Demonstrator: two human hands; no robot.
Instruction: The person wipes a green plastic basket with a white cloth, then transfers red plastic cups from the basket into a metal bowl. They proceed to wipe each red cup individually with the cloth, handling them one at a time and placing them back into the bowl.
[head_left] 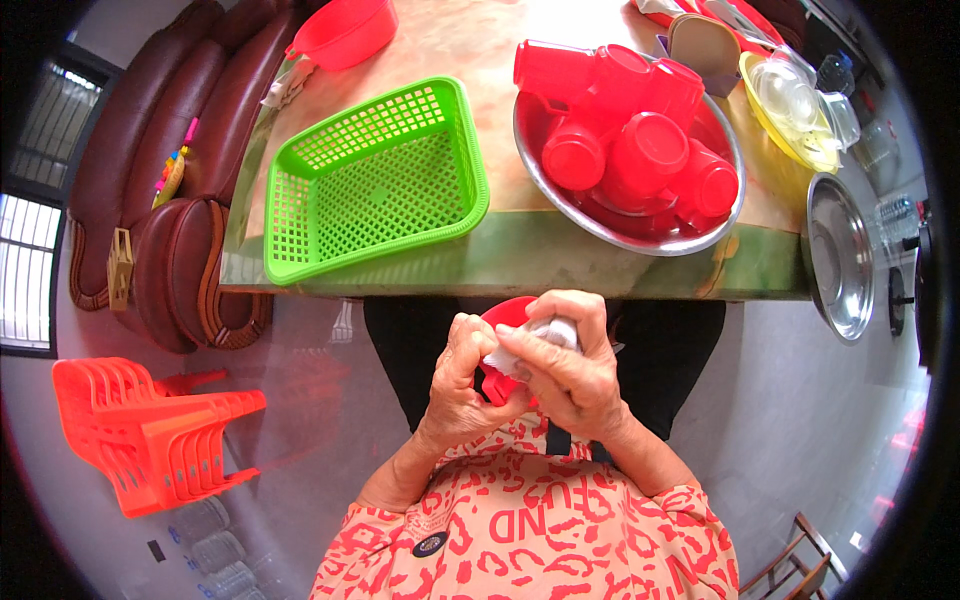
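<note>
In front of my body, just below the table's edge, my left hand [460, 375] is closed around a red plastic mug [508, 312]. A crumpled white cloth [556, 330] is bunched in my right hand [578, 375], whose fingers press it against the mug's opening. Both hands partly cover the mug. Beyond them on the table, a green plastic basket [375, 250] with lattice walls has nothing in it. To its right, a metal basin [640, 243] holds several red mugs [650, 155], piled at various angles.
The marbled table [500, 235] spans the view ahead. A red tub [345, 35] sits at its far left. At right are a yellow basket [775, 130] of clear containers and a tilted steel basin [840, 260]. Stacked red chairs [160, 435] and a brown sofa [170, 100] stand left.
</note>
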